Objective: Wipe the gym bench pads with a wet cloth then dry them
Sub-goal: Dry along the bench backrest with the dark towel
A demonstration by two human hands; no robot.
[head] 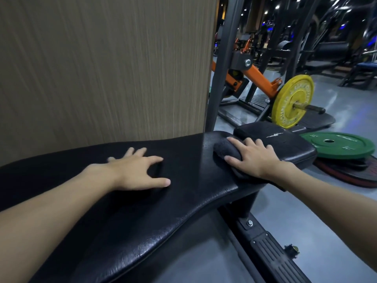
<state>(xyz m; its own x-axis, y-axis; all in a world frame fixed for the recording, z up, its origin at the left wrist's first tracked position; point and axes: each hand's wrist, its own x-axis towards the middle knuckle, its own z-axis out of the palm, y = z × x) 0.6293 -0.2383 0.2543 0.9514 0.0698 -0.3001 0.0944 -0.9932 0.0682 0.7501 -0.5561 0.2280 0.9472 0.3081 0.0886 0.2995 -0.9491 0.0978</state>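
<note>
Pressing cloth (225, 150) onto black pad (183, 193), right hand (254, 159) fingers (236, 143) spread | left hand (134, 171) splayed | grey floor (306, 213)

A beige wood-grain wall panel (102, 68) fills the view from nine to twelve o'clock. Just right of it, at twelve, a dark steel upright (219, 78) rises out of view. Behind it, at one o'clock, an orange lever arm (261, 77) slopes down to a yellow plate (291, 101) on a sleeve. At three o'clock a green plate (336, 145) lies flat on a black plate with a red rim (346, 176). The floor (336, 211) is grey and glossy. Towards two o'clock dark machines (326, 48) stand in dim light, with small ceiling lights (277, 6) and patches of blue glow.
</note>
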